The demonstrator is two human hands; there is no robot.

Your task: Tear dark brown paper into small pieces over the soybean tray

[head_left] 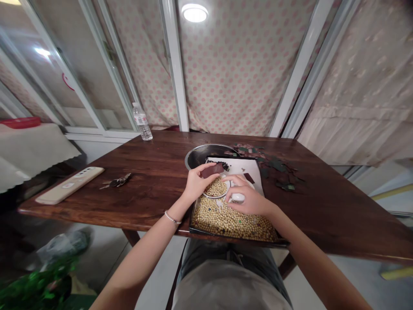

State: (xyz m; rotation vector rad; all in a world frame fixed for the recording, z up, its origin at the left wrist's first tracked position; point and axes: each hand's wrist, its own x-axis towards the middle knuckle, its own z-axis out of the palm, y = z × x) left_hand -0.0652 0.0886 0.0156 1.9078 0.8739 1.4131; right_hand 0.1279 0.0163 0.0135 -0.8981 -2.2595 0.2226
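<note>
My left hand [196, 183] pinches a flat dark reddish-brown piece [213, 170] over the far part of a shallow black-edged tray [260, 172]. Just beneath it, a round white-rimmed dish [215, 197] is filled with pale yellow beans. My right hand [248, 199] curls its fingers round a smooth white rounded object [238, 197] beside the dish; whether this is a handle or a separate thing I cannot tell. Loose pale beans [232, 221] cover the near half of the tray. Black beans [226, 166] lie at its far left, and another dark brown piece [249, 178] rests beyond my right hand.
A metal basin [193, 156] stands behind the tray. Dark green and reddish scraps [278, 165] are spread on the wooden table [155, 189] to the right. Leftward are keys [118, 181], a long cream power strip [71, 185] and a clear plastic bottle [142, 122].
</note>
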